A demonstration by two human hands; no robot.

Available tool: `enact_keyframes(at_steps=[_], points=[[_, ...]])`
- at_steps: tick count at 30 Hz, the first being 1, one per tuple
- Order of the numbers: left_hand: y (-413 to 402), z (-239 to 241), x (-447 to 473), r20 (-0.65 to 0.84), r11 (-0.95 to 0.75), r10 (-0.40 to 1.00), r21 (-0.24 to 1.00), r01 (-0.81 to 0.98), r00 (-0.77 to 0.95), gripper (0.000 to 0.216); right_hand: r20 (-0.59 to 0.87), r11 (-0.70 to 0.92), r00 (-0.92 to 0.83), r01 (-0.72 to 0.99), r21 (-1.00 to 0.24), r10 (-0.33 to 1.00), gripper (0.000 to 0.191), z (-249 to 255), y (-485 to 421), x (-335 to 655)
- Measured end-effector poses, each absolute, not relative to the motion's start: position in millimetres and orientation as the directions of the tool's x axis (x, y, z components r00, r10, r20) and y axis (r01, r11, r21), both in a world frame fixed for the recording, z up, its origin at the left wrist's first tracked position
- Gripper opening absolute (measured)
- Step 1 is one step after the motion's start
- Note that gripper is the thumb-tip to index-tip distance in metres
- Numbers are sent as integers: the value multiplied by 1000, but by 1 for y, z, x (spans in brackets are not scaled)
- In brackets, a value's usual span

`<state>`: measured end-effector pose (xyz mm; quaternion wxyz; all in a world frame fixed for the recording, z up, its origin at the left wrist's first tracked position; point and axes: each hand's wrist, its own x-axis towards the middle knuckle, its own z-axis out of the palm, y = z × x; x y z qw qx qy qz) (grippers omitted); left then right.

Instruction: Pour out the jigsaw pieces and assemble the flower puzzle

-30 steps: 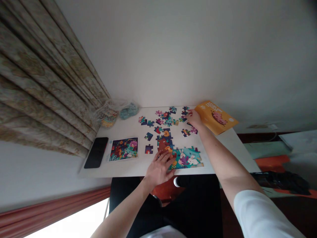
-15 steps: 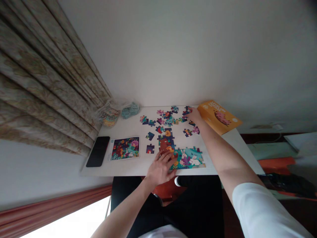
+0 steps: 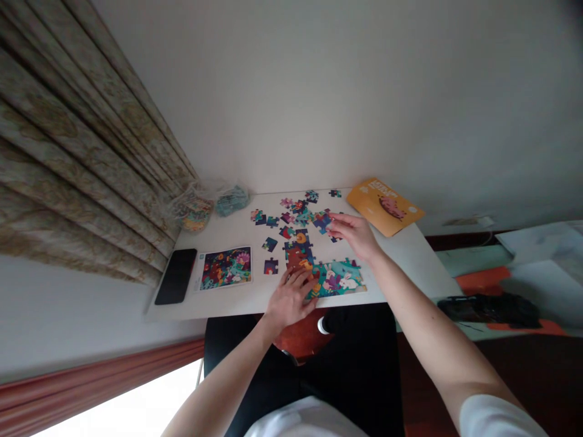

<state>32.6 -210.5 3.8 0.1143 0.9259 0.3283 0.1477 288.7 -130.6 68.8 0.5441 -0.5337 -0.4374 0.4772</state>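
My left hand (image 3: pixel 290 297) lies with spread fingers on the lower edge of a partly joined jigsaw puzzle, whose dark brown-and-blue part (image 3: pixel 297 255) meets a teal part with white rabbits (image 3: pixel 337 280). My right hand (image 3: pixel 353 233) is over the table, its fingertips pinching a dark blue and purple puzzle piece (image 3: pixel 322 221). Several loose colourful pieces (image 3: pixel 291 212) lie scattered above the joined section, close to that hand. A printed picture card of the puzzle (image 3: pixel 226 268) lies to the left.
A black phone (image 3: pixel 175 276) lies at the white table's (image 3: pixel 396 267) left end. Clear plastic bags (image 3: pixel 195 212) and a teal packet (image 3: pixel 232 201) sit by a curtain. An orange booklet (image 3: pixel 385 206) overhangs the far edge. A chair (image 3: pixel 303 340) stands below the near edge.
My right hand has moved left from the pieces near the orange booklet towards the middle, a piece now at its fingertips. My left hand stays on the puzzle. The view has shifted slightly.
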Motion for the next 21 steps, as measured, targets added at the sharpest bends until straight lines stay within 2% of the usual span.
enact_keyframes(at_steps=[15,21], points=[[-211,2,32,211,-778,622,268,568,754,45,-39,-23,174,-95,-995,984,52,76,-165,287],[-212,1,32,215,-772,630,278,572,746,44,-8,-24,190,83,-996,982,47,68,-166,297]])
